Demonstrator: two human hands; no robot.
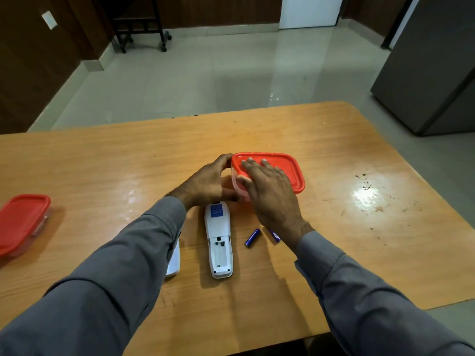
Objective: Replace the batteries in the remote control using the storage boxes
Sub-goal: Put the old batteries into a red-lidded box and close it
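Observation:
A clear storage box with a red lid [288, 170] stands at the middle of the table. My left hand [208, 183] grips its left end, fingers curled round the corner. My right hand [270, 194] lies on the lid with fingers stretched flat and the thumb against the box's near side. A white remote [219, 240] lies face down just in front, its battery bay uncovered and holding no batteries. Two blue batteries lie to its right, one in full view [252, 237], the other [274, 235] partly under my right wrist. The white battery cover [174, 260] peeks out beside my left sleeve.
A second red-lidded box [21, 222] sits at the table's left edge. The wooden table [359, 253] has scattered dark crumbs on its right side. Beyond it are a tiled floor, a grey cabinet at right and a wheeled stand at the back.

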